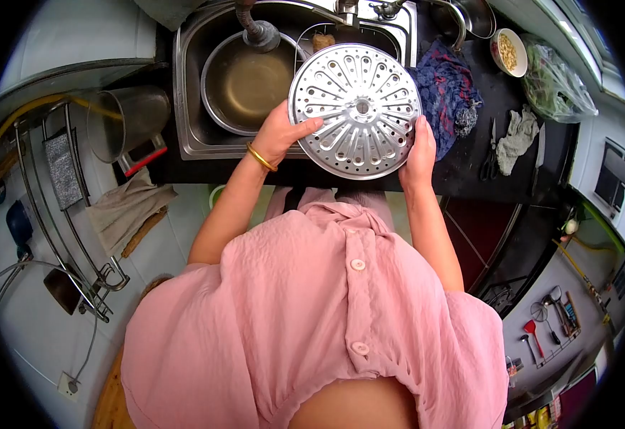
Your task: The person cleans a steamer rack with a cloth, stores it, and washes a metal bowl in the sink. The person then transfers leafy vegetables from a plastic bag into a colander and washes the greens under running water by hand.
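Note:
Between my two hands I hold a round metal steamer rack (355, 146), pierced with many holes and slots, over the front right edge of the sink. My left hand (278, 134) grips its left rim, thumb on top, with a gold bangle at the wrist. Against the right rim my right hand (419, 156) is closed, its fingers partly hidden beneath. Left of the rack, a large metal basin (211, 107) with cloudy yellowish water sits in the sink (187, 136). The rack covers part of the sink's right bowl.
Right of the sink lie a blue patterned cloth (444, 86), scissors (491, 154), a pale rag (518, 139) and a knife (539, 154). Behind them are a bowl of pale pieces (519, 61) and a plastic bag of greens (552, 82). A clear container (137, 118) stands left.

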